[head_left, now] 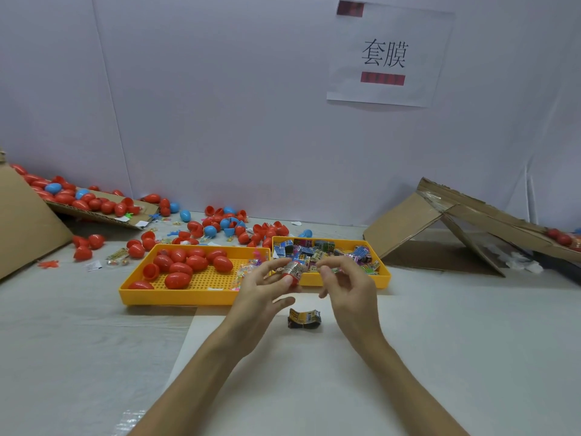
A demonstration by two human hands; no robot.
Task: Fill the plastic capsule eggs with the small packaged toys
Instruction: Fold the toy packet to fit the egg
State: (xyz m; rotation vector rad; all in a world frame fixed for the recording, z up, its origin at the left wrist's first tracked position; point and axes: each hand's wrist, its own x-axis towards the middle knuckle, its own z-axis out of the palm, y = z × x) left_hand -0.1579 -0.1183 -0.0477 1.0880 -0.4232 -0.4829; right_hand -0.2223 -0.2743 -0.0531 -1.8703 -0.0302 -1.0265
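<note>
My left hand [262,289] pinches a red capsule egg [292,273] wrapped in a printed sleeve, held above the table in front of the trays. My right hand [344,280] hovers just right of the egg with its fingers loosely curled; whether it touches the egg I cannot tell. A small crumpled printed wrapper [304,318] lies on the white sheet below my hands. The left yellow tray [176,294] holds several red eggs [188,262]. The right yellow tray [385,275] holds several small printed packets [327,250].
Loose red and blue eggs [217,228] and egg halves litter the table behind the trays. A tipped cardboard box [103,209] at the left spills more eggs. Folded cardboard [440,228] stands at the right. A paper sign [386,55] hangs on the white wall.
</note>
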